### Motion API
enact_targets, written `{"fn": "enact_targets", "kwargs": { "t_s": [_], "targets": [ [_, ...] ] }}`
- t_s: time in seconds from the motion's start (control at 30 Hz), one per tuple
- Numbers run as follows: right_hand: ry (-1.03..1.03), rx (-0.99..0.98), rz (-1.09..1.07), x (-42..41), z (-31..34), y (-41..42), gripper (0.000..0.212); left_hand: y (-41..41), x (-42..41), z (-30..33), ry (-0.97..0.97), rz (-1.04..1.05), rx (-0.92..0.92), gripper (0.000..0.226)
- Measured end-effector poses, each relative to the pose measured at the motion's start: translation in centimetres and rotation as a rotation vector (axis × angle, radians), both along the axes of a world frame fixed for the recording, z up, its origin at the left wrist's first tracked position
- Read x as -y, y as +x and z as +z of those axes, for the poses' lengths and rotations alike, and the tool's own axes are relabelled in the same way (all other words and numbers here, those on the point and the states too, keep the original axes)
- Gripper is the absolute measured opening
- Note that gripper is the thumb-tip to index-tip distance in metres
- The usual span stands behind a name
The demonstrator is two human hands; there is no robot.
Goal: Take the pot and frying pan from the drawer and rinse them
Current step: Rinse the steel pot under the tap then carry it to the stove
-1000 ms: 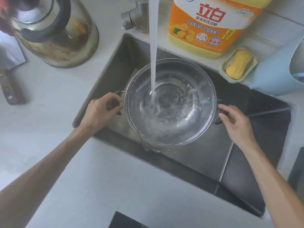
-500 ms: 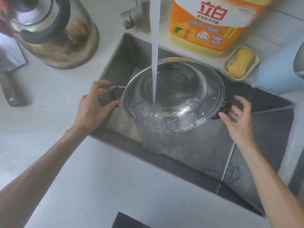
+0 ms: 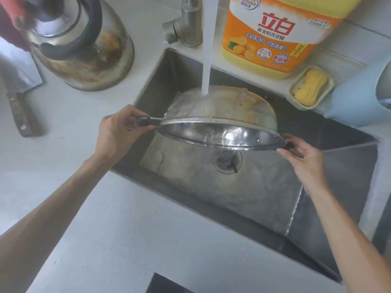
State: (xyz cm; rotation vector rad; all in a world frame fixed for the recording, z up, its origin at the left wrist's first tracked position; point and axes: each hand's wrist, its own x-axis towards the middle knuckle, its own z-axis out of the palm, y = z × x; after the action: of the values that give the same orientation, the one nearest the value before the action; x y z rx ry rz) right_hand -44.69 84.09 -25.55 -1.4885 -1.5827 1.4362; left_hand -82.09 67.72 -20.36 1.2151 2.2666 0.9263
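The steel pot [image 3: 220, 108] hangs over the sink [image 3: 264, 187], tipped far over so its mouth faces me and downward. Tap water [image 3: 208, 60] strikes its outer wall and runs off into the basin. My left hand [image 3: 120, 132] grips the pot's black left handle. My right hand [image 3: 302, 157] pinches the black right handle at the rim's lower right. No frying pan is in view.
A steel tap [image 3: 186, 26] stands behind the sink. A stained kettle [image 3: 84, 45] and a cleaver [image 3: 19, 87] lie on the left counter. An orange detergent jug [image 3: 279, 32], a soap dish [image 3: 311, 87] and a pale blue container [image 3: 359, 96] line the back right. The drain [image 3: 228, 162] sits under the pot.
The pot went from upright and filling with water to tipped over, its water poured out. Both hands turned with the handles; the stream now hits the pot's outside.
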Motion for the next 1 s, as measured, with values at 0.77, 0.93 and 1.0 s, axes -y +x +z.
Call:
{"fn": "enact_targets", "kwargs": {
  "t_s": [0.77,0.93,1.0],
  "targets": [
    [0.046,-0.228,-0.137,0.6,-0.3,0.1,0.049,0.0,0.4,-2.9,0.034,0.104,0.725,0.023],
    [0.063,-0.177,-0.141,0.3,-0.7,0.5,0.038,-0.1,0.0,-2.8,0.045,0.035,0.737,0.038],
    [0.035,-0.163,-0.099,0.1,-0.3,0.7,0.048,-0.3,-0.2,-2.7,0.033,-0.018,0.7,0.036]
  ]
}}
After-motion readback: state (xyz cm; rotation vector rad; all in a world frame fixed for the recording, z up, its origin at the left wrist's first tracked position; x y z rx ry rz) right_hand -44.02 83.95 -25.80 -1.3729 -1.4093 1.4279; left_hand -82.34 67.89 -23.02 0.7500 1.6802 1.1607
